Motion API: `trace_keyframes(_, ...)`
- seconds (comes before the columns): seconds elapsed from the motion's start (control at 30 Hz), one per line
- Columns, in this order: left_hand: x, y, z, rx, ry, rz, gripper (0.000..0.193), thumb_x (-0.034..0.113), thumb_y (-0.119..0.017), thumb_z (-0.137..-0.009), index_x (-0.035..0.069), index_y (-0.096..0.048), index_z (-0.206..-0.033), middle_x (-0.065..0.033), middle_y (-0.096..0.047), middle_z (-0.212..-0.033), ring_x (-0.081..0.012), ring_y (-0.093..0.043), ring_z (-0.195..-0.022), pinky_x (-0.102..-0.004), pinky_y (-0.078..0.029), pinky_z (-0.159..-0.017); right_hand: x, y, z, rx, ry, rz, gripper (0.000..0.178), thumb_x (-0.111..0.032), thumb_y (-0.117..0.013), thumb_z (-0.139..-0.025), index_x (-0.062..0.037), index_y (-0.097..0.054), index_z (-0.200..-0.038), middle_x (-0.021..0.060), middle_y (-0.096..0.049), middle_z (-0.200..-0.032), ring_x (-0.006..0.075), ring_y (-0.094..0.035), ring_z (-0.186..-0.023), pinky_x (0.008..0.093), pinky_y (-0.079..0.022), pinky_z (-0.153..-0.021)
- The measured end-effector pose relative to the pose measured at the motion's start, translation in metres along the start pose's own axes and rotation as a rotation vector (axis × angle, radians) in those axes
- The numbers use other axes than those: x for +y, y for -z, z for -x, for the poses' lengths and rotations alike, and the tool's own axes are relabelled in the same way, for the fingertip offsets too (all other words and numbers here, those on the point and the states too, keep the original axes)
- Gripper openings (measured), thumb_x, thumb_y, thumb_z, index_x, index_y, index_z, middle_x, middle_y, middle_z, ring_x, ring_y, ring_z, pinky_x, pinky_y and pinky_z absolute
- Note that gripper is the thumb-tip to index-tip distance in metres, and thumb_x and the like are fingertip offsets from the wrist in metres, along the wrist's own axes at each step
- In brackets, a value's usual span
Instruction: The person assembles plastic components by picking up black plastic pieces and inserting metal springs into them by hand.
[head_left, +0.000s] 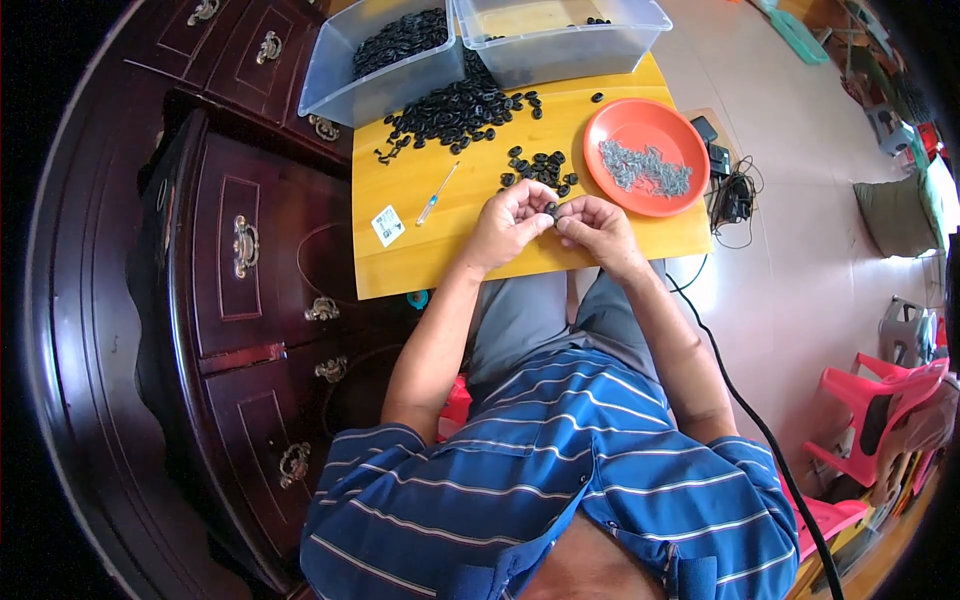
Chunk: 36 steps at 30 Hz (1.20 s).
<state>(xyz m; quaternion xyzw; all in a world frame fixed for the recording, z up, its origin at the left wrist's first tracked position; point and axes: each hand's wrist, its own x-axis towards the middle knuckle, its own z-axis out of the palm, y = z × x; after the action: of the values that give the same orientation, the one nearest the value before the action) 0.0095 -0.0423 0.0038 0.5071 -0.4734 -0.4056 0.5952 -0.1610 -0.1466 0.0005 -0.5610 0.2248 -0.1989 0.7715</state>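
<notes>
Over the near part of the yellow table, my left hand [508,228] and my right hand [602,232] meet, fingertips closed together on one small black oval piece [551,209]. The left hand pinches it from the left, and the right fingers press at its other side. Just beyond my fingers lies a loose group of similar black oval pieces [540,166]. An orange-red plate [602,122] to the right of them holds a spread of small grey, thin pieces [645,168], too small to make out. Left of my hands rests a slim screwdriver [437,193] with a clear and blue handle.
Two clear plastic bins [375,98] [570,58] stand at the table's far edge, the left one full of black pieces. A heap of black pieces [455,112] spills before them. A white card [387,226] lies left. Dark drawers [245,250] flank the table; a black cable [735,390] runs right.
</notes>
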Motion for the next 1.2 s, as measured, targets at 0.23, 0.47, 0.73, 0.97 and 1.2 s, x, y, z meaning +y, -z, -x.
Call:
trace_keyframes(0.23,-0.002,0.006,0.004,0.12,0.025,0.044,0.023,-0.004,-0.066,-0.087,0.003,-0.062,-0.108,0.0046,-0.06,-0.09,-0.0013,-0.054,-0.077,-0.02,-0.049,-0.071,0.003,0.002,0.0,0.003,0.015,0.021,0.012,-0.008,-0.067,-0.094,-0.0021,-0.064,-0.103,0.0002,-0.066,-0.09,0.0068,-0.062,-0.077,0.0221,-0.052,-0.072)
trace_keyframes(0.47,0.002,0.026,0.032,0.074,0.131,-0.622,0.023,0.002,-0.069,-0.083,0.002,-0.066,-0.106,-0.0037,-0.062,-0.078,-0.0128,-0.059,-0.064,-0.0281,-0.051,-0.064,0.008,-0.001,0.0,0.046,0.044,-0.006,0.011,-0.008,-0.066,-0.095,-0.002,-0.065,-0.104,-0.0004,-0.066,-0.088,0.0066,-0.062,-0.076,0.0219,-0.052,-0.072)
trace_keyframes(0.73,0.031,0.009,0.026,0.246,-0.139,-0.776,0.018,0.002,-0.071,-0.083,0.001,-0.068,-0.101,-0.0019,-0.063,-0.081,-0.006,-0.052,-0.06,-0.0229,-0.044,-0.056,0.012,-0.005,0.002,0.113,0.096,0.049,0.017,-0.009,-0.065,-0.096,-0.0007,-0.067,-0.11,0.0005,-0.067,-0.089,0.0068,-0.062,-0.077,0.0226,-0.052,-0.074)
trace_keyframes(0.97,0.029,-0.013,0.013,0.226,-0.072,-0.478,0.008,0.002,-0.073,-0.084,0.001,-0.069,-0.092,0.0006,-0.063,-0.079,-0.0035,-0.051,-0.061,-0.0205,-0.044,-0.056,0.016,-0.003,0.001,0.086,0.135,0.031,0.02,-0.008,-0.064,-0.096,0.0002,-0.065,-0.114,0.0013,-0.066,-0.09,0.0068,-0.061,-0.078,0.0225,-0.052,-0.072)
trace_keyframes(1.2,0.019,-0.01,0.008,0.195,-0.042,-0.37,0.007,0.005,-0.07,-0.086,-0.001,-0.067,-0.084,-0.0044,-0.066,-0.074,-0.0065,-0.059,-0.061,-0.0238,-0.047,-0.056,0.019,-0.002,-0.001,0.051,0.168,-0.005,0.012,-0.004,-0.063,-0.096,-0.0006,-0.061,-0.107,0.0002,-0.064,-0.09,0.0068,-0.062,-0.078,0.0214,-0.051,-0.071)
